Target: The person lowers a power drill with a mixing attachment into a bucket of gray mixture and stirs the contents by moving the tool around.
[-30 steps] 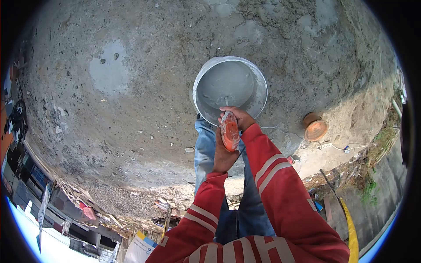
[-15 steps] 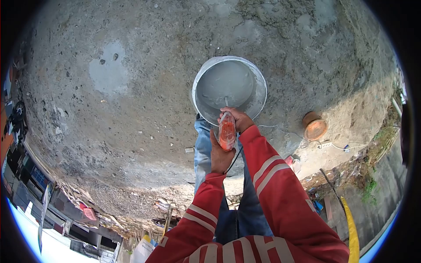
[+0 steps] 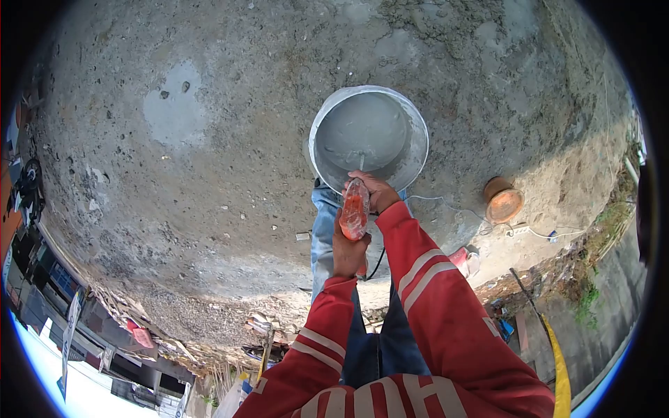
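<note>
Between my hands is an orange power drill [image 3: 355, 209], cloudy with what looks like clear plastic around it. My left hand [image 3: 348, 252] is closed around its rear end, nearer my body. My right hand [image 3: 378, 193] wraps the front end, close to the bucket's near rim. A thin mixing shaft [image 3: 362, 160] runs from the drill into smooth grey wet mix [image 3: 366, 125]. The mix sits in a whitish round bucket [image 3: 426, 136] standing on the ground just beyond my feet. How deep the shaft reaches is hidden. A black cord [image 3: 380, 259] hangs beside the drill.
To the right stands a rusty-brown container [image 3: 505, 205], with a white power strip [image 3: 518, 230] and its cable on the ground nearby. A red-and-white bag-like item [image 3: 463, 261] lies by my right sleeve. Rubble lines the near edge; a motorbike [image 3: 29, 187] is far left.
The drill and both hands have shifted slightly left relative to the bucket, and the drill's body has tilted a little. Both hands keep their hold, and the mix's surface pattern differs slightly.
</note>
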`<act>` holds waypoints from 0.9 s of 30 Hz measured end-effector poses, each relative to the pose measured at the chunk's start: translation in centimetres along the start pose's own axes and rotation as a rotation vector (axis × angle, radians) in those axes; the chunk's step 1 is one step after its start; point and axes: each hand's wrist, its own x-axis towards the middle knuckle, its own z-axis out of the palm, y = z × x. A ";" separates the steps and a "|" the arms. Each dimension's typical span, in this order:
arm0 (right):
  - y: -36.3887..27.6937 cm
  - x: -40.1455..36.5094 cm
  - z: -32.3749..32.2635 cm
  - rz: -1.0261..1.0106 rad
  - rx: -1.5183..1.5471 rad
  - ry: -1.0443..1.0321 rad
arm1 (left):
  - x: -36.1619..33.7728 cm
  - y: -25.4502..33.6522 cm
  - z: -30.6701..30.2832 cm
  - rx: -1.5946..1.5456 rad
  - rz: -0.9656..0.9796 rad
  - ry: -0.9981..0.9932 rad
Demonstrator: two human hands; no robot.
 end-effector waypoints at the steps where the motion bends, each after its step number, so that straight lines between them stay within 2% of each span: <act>1: -0.1 0.3 0.2 0.001 -0.003 0.002 | 0.0 0.6 -0.1 0.001 0.001 0.001; 3: 0.4 0.5 0.1 0.007 -0.005 0.009 | -0.5 1.5 -0.1 0.089 0.174 0.068; 5: 0.4 0.3 0.3 -0.048 -0.021 0.079 | -0.4 1.8 0.1 0.134 0.173 0.071; 14: 0.5 1.8 -1.3 0.066 0.072 -0.006 | -0.5 2.1 -0.2 0.160 0.179 0.070; 18: 1.2 0.7 -1.0 0.013 0.096 0.009 | -0.2 1.1 -0.3 0.258 0.200 0.082; 19: 1.4 -0.5 -0.6 -0.084 0.066 -0.024 | 0.0 1.4 -0.1 0.257 0.203 0.081; 20: 1.8 -1.9 -0.4 -0.180 0.036 -0.054 | 0.2 1.8 0.2 0.135 0.063 0.034; 21: 2.7 -4.1 -0.2 -0.183 0.038 -0.048 | 0.0 2.0 0.7 0.011 -0.080 -0.018; 22: 3.4 -6.6 0.1 -0.318 -0.203 0.103 | 0.1 0.6 1.7 -0.050 0.108 0.079; 23: 3.9 -8.3 0.1 -0.454 -0.443 0.257 | 0.6 0.9 2.2 -0.059 0.120 0.070; 24: 4.7 -9.0 -1.4 -0.553 -0.673 0.236 | 0.4 1.2 2.5 0.000 0.205 0.084; 25: 5.4 -10.6 -2.1 -0.565 -0.679 0.239 | 0.6 1.7 2.9 0.058 0.299 0.099; 27: 7.3 -14.8 -2.9 -0.743 -0.740 0.173 | 0.6 1.6 3.7 -0.063 0.323 0.047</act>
